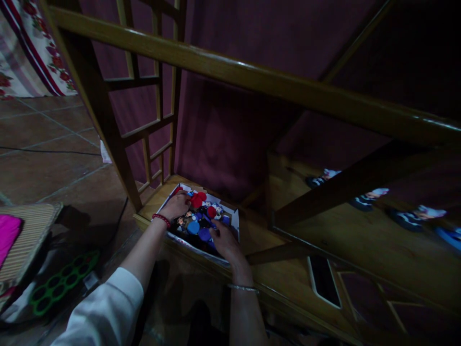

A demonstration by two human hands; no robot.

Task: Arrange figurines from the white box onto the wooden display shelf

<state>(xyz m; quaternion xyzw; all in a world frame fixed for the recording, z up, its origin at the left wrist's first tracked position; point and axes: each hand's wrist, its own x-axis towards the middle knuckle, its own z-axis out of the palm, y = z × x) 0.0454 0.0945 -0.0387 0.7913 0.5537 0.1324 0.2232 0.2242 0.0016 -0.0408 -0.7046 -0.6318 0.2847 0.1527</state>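
Note:
A shallow white cardboard box [235,222] sits on the lower wooden shelf. Inside lies a jumble of small figurines and round bases: red pieces [197,199], a light blue disc [193,227] and a purple-blue disc [205,234]. My left hand [176,204], with a red bead bracelet at the wrist, reaches into the box's left side by the red pieces. Its fingers are bent together; what they hold is not clear. My right hand [224,239], above a silver bangle, is in the box's right side with curled fingers beside the purple-blue disc. Its grip is too dark to make out.
A wooden rail [230,62] crosses above my arms, and a lattice panel [144,129] stands left. Several small figurines [419,216] line the raised shelf at right. A phone [324,281] lies on the lower shelf. A green holder [65,283] is at lower left.

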